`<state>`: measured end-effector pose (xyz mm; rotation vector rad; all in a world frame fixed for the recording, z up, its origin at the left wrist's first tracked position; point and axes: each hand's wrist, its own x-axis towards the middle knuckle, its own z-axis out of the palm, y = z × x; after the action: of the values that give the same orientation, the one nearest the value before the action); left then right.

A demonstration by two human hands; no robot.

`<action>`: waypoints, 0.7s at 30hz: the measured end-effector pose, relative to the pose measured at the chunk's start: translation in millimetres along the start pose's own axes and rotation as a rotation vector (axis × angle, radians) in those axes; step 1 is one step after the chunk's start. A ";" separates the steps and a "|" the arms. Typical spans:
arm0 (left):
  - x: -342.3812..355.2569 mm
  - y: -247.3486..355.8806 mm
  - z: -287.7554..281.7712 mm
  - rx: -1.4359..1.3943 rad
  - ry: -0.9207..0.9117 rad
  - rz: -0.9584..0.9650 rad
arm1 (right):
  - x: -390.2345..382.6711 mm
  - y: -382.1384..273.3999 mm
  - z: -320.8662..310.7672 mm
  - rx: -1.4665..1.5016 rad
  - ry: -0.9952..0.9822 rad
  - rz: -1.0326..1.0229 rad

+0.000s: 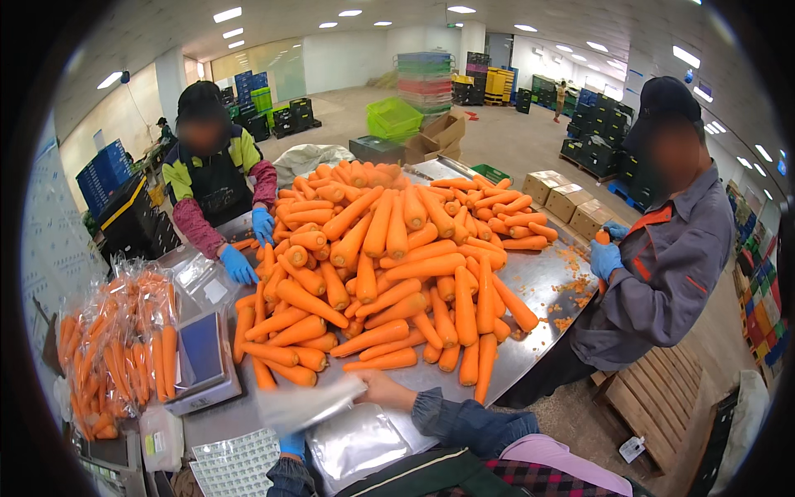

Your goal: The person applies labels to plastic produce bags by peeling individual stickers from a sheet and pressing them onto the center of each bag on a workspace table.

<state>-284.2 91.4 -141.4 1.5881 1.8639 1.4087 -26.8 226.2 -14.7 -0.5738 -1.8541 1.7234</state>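
My bare right hand [386, 390] pinches the edge of a clear plastic bag [308, 403], which is blurred by motion above the table's near edge. My left hand [292, 445], in a blue glove, is just below this bag; its fingers are hidden, so I cannot tell whether they grip it. Beneath my right forearm lies a stack of flat clear bags [358, 446]. A sheet of printed labels [240, 464] lies left of my left hand. Right beyond my hands rises a large heap of loose carrots [381, 273] on the metal table [530, 277].
Bagged carrots [124, 340] pile up at left beside a scale [203, 356]. One gloved co-worker [215, 174] reaches into the heap's left side; another [662, 248] stands at right holding a carrot [602, 238]. Cartons [567, 199], crates [393, 118] and a wooden pallet [654, 398] stand around.
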 end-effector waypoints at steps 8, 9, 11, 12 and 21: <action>28.8 52.2 -8.3 -0.077 -0.013 0.020 | -53.6 37.2 -19.1 -0.859 -0.327 -0.718; 35.0 52.7 -13.5 -0.004 -0.119 -0.054 | -59.7 48.6 -26.0 -0.877 -0.303 -0.774; 41.1 64.4 -22.1 0.002 -0.211 -0.231 | -60.5 36.6 -29.0 -0.968 -0.373 -0.740; 39.7 52.9 -23.5 -0.082 -0.208 -0.271 | -59.2 34.0 -24.8 -0.958 -0.393 -0.745; 21.7 85.8 -24.9 -0.169 -0.197 -0.689 | -62.8 30.8 -14.2 -0.955 -0.428 -0.712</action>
<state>-261.4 90.1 -52.2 0.8335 1.8506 1.0186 28.7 199.9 -51.1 0.1810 -2.7002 0.4527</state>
